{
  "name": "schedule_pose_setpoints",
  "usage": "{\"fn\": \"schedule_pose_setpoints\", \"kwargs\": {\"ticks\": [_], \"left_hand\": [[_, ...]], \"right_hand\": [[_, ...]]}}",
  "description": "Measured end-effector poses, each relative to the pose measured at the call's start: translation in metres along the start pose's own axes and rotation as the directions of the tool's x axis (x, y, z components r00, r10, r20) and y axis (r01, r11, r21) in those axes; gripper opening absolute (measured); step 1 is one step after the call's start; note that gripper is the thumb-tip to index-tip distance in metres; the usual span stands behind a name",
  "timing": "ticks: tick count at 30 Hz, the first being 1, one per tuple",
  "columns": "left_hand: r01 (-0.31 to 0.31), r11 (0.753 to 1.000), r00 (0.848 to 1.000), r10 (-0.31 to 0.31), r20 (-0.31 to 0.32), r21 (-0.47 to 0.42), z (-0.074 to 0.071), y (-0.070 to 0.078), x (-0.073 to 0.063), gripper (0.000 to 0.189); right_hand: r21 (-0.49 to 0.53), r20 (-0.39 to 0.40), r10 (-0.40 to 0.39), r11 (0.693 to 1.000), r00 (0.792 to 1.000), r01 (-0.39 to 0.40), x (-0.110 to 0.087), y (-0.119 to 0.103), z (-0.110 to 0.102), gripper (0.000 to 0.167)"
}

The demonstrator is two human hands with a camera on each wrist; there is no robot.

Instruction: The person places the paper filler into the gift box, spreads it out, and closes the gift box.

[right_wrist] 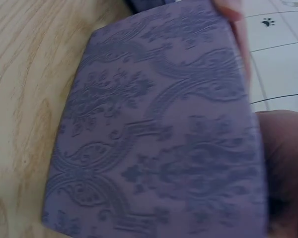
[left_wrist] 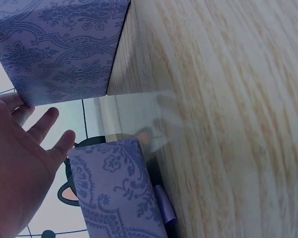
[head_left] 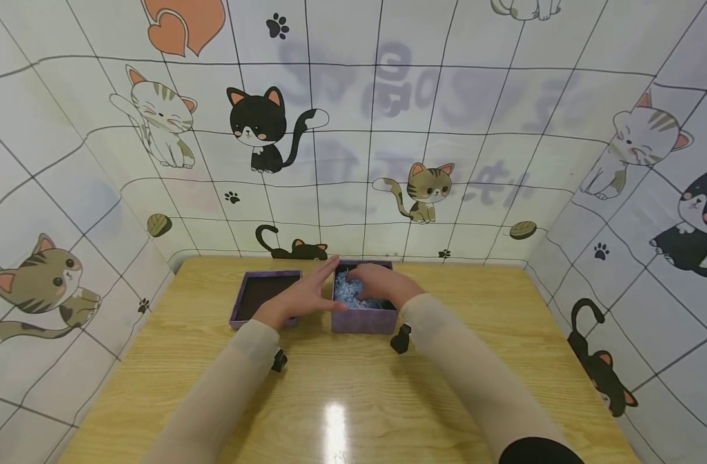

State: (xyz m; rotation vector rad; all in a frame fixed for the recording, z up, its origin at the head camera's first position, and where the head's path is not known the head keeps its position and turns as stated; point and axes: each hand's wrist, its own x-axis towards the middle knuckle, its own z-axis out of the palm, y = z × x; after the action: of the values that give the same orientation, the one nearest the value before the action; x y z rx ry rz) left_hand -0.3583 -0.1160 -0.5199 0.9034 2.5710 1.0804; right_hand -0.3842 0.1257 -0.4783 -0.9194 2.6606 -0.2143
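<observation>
A purple patterned box (head_left: 365, 322) stands toward the back of the table, filled with pale blue shredded paper (head_left: 347, 290). My right hand (head_left: 382, 281) reaches down into it from the right, fingers bent into the shreds; I cannot tell whether they grip anything there. Along the box's left rim lies my left hand (head_left: 303, 296), fingers extended and thumb spread toward the front corner. In the left wrist view, its fingertips meet the edge of the box (left_wrist: 64, 49). The right wrist view is mostly the patterned box wall (right_wrist: 154, 124).
Left of the box lies a shallow purple tray-like lid (head_left: 266, 290) with a dark inside, partly behind my left hand. A purple ribbon tab (left_wrist: 164, 206) sticks out beside it. Behind the wooden table (head_left: 330, 386) hangs a cat-print cloth (head_left: 341, 154).
</observation>
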Motion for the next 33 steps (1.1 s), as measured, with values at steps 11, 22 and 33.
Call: {"fn": "schedule_pose_setpoints", "kwargs": {"ticks": [11, 22, 33], "left_hand": [[0.008, 1.000, 1.000, -0.008, 0.006, 0.008, 0.001, -0.002, 0.001, 0.123], [0.022, 1.000, 1.000, -0.022, 0.002, 0.007, -0.001, -0.001, 0.001, 0.123], [0.011, 1.000, 1.000, -0.011, 0.000, -0.011, -0.001, 0.000, -0.001, 0.123]], "right_hand": [[0.018, -0.032, 0.024, 1.000, 0.999, -0.024, -0.003, 0.000, 0.001, 0.056], [0.335, -0.168, -0.041, 0.937, 0.985, 0.097, -0.036, 0.002, -0.026, 0.048], [0.319, -0.014, -0.008, 0.948, 1.000, 0.011, -0.021, -0.001, -0.006, 0.036]]}}
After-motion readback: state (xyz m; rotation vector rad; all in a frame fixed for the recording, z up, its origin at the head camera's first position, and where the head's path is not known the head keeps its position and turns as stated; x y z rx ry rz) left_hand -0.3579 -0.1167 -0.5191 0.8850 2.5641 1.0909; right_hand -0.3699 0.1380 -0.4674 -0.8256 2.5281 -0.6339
